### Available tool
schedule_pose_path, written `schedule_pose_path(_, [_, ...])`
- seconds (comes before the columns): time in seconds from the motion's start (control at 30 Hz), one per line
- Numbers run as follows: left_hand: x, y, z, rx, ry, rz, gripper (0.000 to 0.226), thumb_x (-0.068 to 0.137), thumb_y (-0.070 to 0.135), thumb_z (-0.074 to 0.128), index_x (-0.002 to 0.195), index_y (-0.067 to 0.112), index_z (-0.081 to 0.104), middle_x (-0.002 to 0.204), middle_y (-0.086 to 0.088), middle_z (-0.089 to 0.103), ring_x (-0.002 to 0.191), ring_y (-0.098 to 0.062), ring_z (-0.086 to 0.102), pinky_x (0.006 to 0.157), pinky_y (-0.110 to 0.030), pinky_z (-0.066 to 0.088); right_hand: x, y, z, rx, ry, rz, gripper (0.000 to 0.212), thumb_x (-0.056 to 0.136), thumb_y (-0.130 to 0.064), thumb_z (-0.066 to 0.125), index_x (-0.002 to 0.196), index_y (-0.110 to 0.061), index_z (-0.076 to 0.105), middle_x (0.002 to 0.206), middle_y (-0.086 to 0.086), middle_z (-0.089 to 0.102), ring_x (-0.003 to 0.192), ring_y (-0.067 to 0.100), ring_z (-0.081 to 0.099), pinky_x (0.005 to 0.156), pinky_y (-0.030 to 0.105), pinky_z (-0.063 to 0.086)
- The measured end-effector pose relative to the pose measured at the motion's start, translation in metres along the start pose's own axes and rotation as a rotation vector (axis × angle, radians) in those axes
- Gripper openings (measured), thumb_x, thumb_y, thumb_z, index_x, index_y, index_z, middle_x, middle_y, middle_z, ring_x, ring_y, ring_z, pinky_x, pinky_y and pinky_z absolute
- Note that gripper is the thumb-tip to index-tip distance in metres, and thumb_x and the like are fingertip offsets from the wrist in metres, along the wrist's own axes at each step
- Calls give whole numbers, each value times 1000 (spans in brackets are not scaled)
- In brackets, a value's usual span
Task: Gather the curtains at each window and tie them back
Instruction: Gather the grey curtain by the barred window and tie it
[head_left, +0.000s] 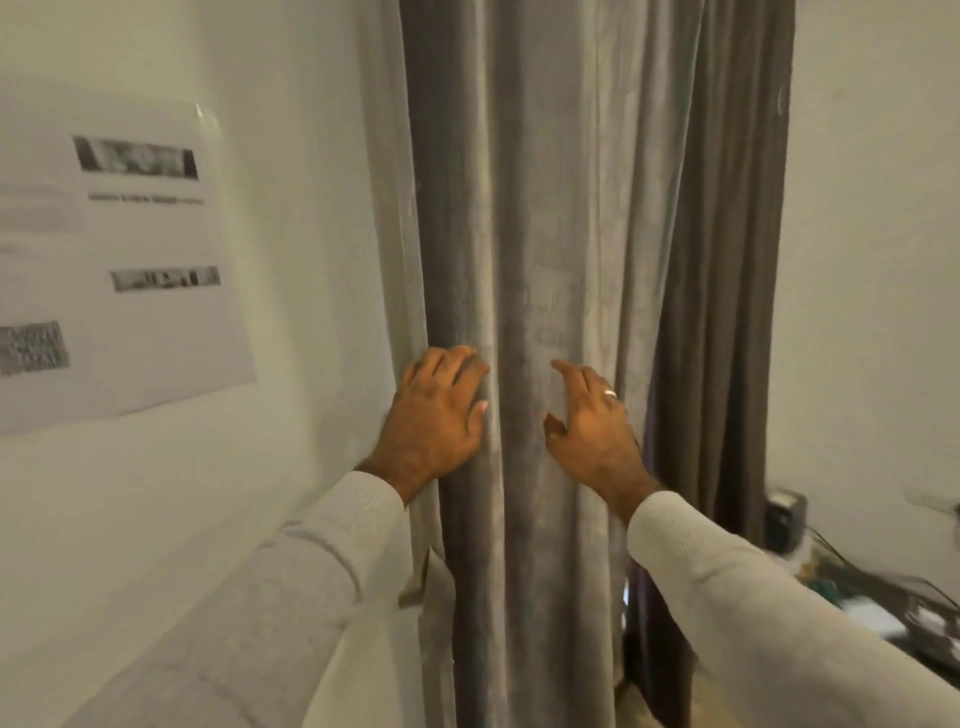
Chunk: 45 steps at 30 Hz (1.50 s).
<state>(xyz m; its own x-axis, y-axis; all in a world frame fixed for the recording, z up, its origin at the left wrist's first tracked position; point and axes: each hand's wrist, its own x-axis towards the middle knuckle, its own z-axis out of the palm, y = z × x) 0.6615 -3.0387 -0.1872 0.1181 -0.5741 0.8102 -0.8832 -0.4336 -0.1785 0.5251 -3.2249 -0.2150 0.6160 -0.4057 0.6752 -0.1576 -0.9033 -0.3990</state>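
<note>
Grey curtain (545, 208) hangs bunched in vertical folds, centre of view, in the corner between two white walls. A darker, shadowed panel (727, 260) of the same fabric sits just beside it on the right.

Left hand (436, 415): palm flat on the curtain's left edge, where it meets the wall. Fingers mostly straight, tips pressing into a fold. Not gripping anything.

Right hand (592, 421): spread open, fingers loose and slightly bent, thumb out. It's at the right side of the front folds, touching or just off the fabric; can't tell which. Holds nothing. Ring (610, 393) on one finger.

Both arms in pale knit sleeves (753, 597).

Left wall has a printed paper sheet (130, 249) taped up, text too blurred to read. Bottom right: dark clutter (857, 597) on a surface, blurred, can't identify.
</note>
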Motion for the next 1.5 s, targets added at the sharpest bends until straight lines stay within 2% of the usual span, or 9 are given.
schedule_pose_path(0.37, [243,-52,-97,540,304,131,34,94,27,60,124,13,67,139,-10,61,130,-35,54,107,-50,42,268,-39,-75,131,272,-372,72,91,-28,71,155,-20,40,150,12,51,137,39,49,116,53,41])
schedule_pose_path(0.5, [296,-63,-129,698,427,143,43,92,27,63,132,10,65,155,-16,53,146,-39,47,118,-56,36,335,-50,-97,162,384,-474,69,89,-30,72,152,-21,43,150,10,50,137,37,49,114,53,39])
schedule_pose_path(0.73, [359,-71,-183,460,682,-390,82,98,36,68,164,6,30,164,-20,43,145,-42,48,121,-52,41,434,-63,-135,315,513,-614,55,93,-43,66,140,-18,56,141,10,56,135,36,49,111,57,41])
schedule_pose_path(0.87, [374,-68,-211,451,736,-571,61,97,35,74,148,12,51,138,-14,67,122,-40,65,106,-47,52,472,-94,-158,597,503,-608,60,96,-67,57,135,-22,58,139,8,58,135,35,49,109,57,43])
schedule_pose_path(1.07, [394,-60,-239,473,634,-535,45,98,24,73,141,18,62,129,-10,71,111,-32,69,103,-44,58,482,-157,-197,934,385,-632,105,75,-94,54,151,-21,46,151,9,52,142,32,47,118,51,42])
schedule_pose_path(1.23, [403,-69,-252,379,527,-505,45,101,11,62,145,21,60,132,-8,69,112,-31,68,103,-49,59,491,-207,-215,710,376,-667,72,92,-45,71,151,-14,43,149,16,51,136,37,50,111,43,44])
schedule_pose_path(1.33, [400,-84,-256,272,505,-484,45,102,7,56,144,22,62,133,-7,70,115,-31,68,103,-47,59,497,-237,-222,754,394,-555,43,93,-21,64,135,-14,62,134,17,63,122,39,60,95,38,50])
schedule_pose_path(1.4, [397,-98,-262,218,473,-478,47,101,5,54,142,24,64,134,-7,70,118,-33,68,104,-53,59,497,-257,-223,864,303,-670,30,90,-10,63,118,-15,75,117,16,74,111,35,70,92,38,60])
schedule_pose_path(1.5, [397,-112,-269,123,371,-450,41,99,-2,55,132,17,68,118,-10,73,110,-33,68,93,-51,61,501,-256,-232,958,81,-885,43,91,8,62,107,-26,82,97,3,79,93,23,73,88,40,64])
